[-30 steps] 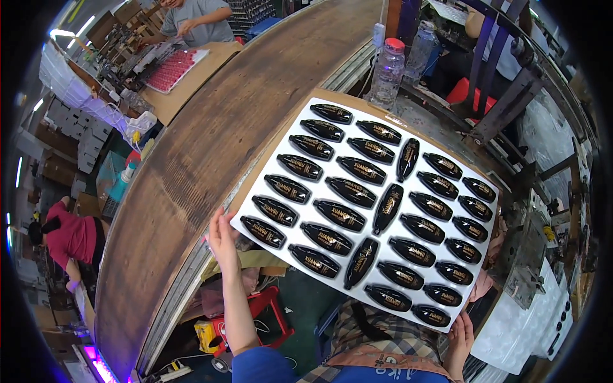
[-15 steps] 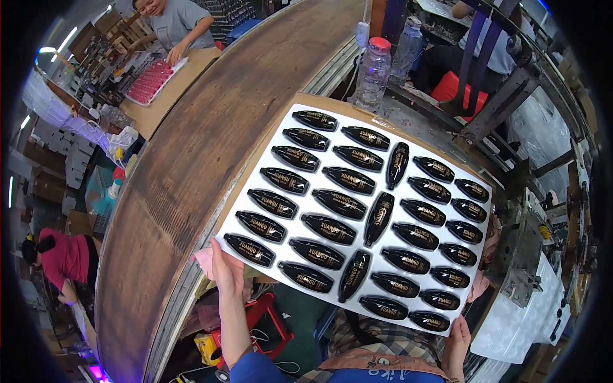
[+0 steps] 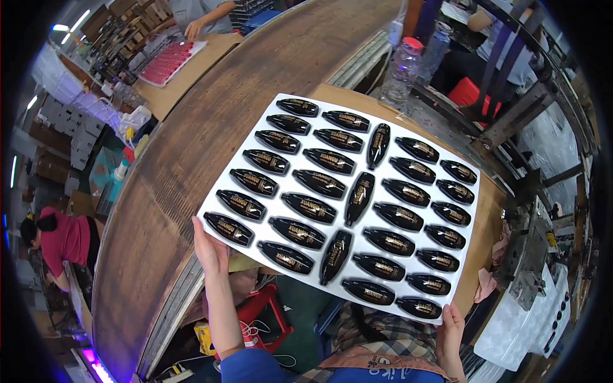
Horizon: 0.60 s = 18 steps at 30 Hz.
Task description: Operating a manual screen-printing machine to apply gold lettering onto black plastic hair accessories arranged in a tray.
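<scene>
A white sheet or tray (image 3: pixel 285 180) is held out in front of me, tilted across the view. Rows of glossy black spindle-shaped pieces (image 3: pixel 392 241) with gold print lie on it, several per column, with a middle line set crosswise. My left hand (image 3: pixel 211 246) grips its near left corner, fingers hidden underneath. At the near right corner my right hand (image 3: pixel 451 324) is closed on the edge. Part of a brown cardboard sheet (image 3: pixel 488 214) shows beyond the tray's far and right edges.
A curved wooden counter (image 3: pixel 172 147) runs along the left. Beyond it, a person's hand (image 3: pixel 195 29) is near a tray of red pieces (image 3: pixel 169 62). A red-capped plastic bottle (image 3: pixel 402 70) stands behind the cardboard. Metal machinery (image 3: pixel 523 255) and a white sheet (image 3: pixel 511 329) are at right.
Both hands have shifted the tray left and slightly away from me, over the counter's edge. More of the cardboard now shows at the tray's right. The view has also shifted a little.
</scene>
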Each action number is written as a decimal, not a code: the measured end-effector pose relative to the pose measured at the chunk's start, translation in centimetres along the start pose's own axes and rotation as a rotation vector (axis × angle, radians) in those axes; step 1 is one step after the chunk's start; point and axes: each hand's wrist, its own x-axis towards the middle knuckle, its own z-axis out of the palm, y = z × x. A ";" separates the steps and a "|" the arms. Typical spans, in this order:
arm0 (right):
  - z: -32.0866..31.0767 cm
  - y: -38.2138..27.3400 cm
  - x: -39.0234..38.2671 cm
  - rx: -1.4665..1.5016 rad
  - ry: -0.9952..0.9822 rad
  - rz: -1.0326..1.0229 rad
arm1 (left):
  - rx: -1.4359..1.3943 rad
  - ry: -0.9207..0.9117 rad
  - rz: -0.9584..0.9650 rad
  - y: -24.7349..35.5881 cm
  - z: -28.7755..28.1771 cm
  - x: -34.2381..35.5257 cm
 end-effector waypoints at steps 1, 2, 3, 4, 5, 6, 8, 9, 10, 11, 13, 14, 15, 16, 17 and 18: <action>-0.3 -0.2 0.5 0.007 -0.028 0.000 | -0.002 0.003 0.019 0.0 0.1 -0.4; -0.6 0.3 1.6 0.012 -0.051 -0.002 | 0.004 0.018 0.046 -0.2 -0.4 -0.6; -0.9 0.6 2.6 0.010 -0.071 0.000 | 0.009 0.032 0.074 -0.3 -0.9 -0.9; -1.2 0.9 3.5 0.009 -0.127 -0.007 | 0.017 0.034 0.080 -0.4 -1.4 -1.1; -1.3 0.9 4.4 0.008 -0.187 -0.011 | 0.021 0.047 0.100 -0.3 -1.7 -1.4; -1.2 0.8 5.0 0.007 -0.204 0.014 | 0.028 0.068 0.112 -0.3 -2.0 -1.6; -1.1 0.4 6.3 -0.014 -0.281 0.018 | 0.059 0.101 0.130 -0.3 -2.9 -2.3; -1.0 0.3 6.9 -0.035 -0.335 0.020 | 0.059 0.111 0.148 -0.4 -3.6 -2.5; -0.7 0.4 7.7 -0.041 -0.367 0.012 | 0.058 0.144 0.178 -0.5 -4.5 -2.4; -0.3 0.7 8.8 -0.045 -0.387 0.010 | 0.056 0.178 0.208 -0.7 -5.6 -2.2; 1.5 1.2 9.9 -0.066 -0.456 0.013 | 0.025 0.179 0.227 0.3 -7.9 -1.4; 3.1 1.2 9.7 -0.056 -0.483 0.020 | 0.030 0.182 0.238 1.3 -8.7 -1.0; 4.6 0.9 9.6 -0.064 -0.490 0.023 | 0.033 0.189 0.255 2.6 -9.5 -0.6; 6.1 0.7 9.5 -0.089 -0.519 0.016 | 0.038 0.245 0.256 3.8 -10.2 -0.4; 7.9 0.6 9.3 -0.110 -0.550 0.007 | 0.038 0.252 0.262 5.1 -11.2 0.2; 9.8 0.3 9.0 -0.142 -0.549 0.000 | 0.011 0.277 0.290 6.2 -12.5 0.9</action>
